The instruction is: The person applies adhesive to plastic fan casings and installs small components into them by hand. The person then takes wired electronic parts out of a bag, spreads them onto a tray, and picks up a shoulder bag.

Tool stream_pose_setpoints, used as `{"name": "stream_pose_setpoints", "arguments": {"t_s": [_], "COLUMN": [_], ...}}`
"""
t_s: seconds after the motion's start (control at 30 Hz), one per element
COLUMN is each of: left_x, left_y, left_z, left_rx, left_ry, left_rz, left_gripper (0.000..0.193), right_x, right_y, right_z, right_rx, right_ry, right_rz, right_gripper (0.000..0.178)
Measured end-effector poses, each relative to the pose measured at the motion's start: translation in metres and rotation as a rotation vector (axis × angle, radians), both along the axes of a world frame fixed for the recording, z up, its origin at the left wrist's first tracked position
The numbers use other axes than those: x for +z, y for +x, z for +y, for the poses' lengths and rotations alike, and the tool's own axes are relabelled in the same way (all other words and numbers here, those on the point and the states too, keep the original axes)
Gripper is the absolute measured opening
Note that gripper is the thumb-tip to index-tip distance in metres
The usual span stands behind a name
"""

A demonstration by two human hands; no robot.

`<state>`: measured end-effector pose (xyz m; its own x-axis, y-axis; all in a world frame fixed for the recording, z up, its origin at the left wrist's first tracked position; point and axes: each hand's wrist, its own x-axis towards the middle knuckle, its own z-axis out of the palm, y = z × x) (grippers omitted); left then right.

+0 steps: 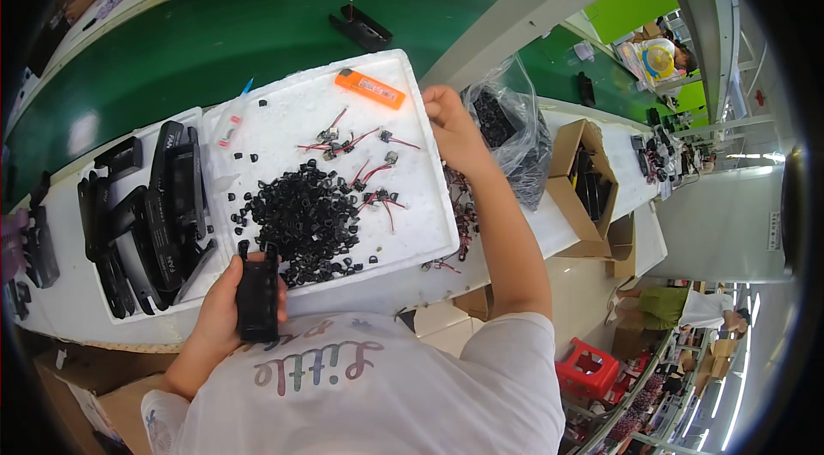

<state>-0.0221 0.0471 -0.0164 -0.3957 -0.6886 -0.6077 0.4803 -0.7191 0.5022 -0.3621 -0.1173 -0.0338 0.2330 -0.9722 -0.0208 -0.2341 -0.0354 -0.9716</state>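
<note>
In my left hand (221,305) is a black plastic housing (257,300), held upright with two prongs at its top, at the near edge of a white foam tray (412,236). My right hand (455,129) is beside the tray's far right rim with its fingers curled; what they hold, if anything, is hidden. On the tray lies a heap of small black plastic caps (305,219). Several small circuit boards with red and black wires (378,170) lie right of the heap. Behind them are an orange box-shaped tool (371,88) and a small clear bottle with a blue tip (232,124).
Black housings fill a second foam tray (193,296) on the left. Beyond runs a green conveyor belt (283,17) carrying an open black shell (360,28). To the right are a clear bag of black parts (519,146), a cardboard box (566,189) and a slanting metal post (532,9).
</note>
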Motion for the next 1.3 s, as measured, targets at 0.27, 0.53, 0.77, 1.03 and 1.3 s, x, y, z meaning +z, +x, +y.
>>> {"name": "stream_pose_setpoints", "arguments": {"t_s": [0.27, 0.53, 0.77, 1.03, 1.3], "left_x": [0.004, 0.002, 0.002, 0.001, -0.005], "left_y": [-0.001, 0.004, 0.002, 0.003, 0.003], "left_z": [-0.004, -0.006, -0.004, -0.005, -0.006], "left_rx": [0.008, 0.004, 0.014, 0.001, 0.005], "left_ry": [-0.021, 0.003, 0.014, -0.007, -0.007], "left_rz": [-0.002, 0.014, 0.019, 0.002, 0.016], "left_gripper": [0.053, 0.053, 0.054, 0.053, 0.052], "right_x": [-0.049, -0.031, -0.019, -0.015, 0.016], "right_y": [0.022, 0.023, 0.026, 0.004, 0.005], "right_z": [-0.015, 0.014, 0.033, 0.019, 0.032], "right_rx": [0.04, 0.079, 0.105, 0.034, 0.174], "right_ry": [-0.126, -0.461, -0.741, -0.532, -0.393], "right_rz": [-0.027, 0.499, 0.964, 0.998, 1.098], "right_gripper": [0.031, 0.037, 0.042, 0.049, 0.058]}}
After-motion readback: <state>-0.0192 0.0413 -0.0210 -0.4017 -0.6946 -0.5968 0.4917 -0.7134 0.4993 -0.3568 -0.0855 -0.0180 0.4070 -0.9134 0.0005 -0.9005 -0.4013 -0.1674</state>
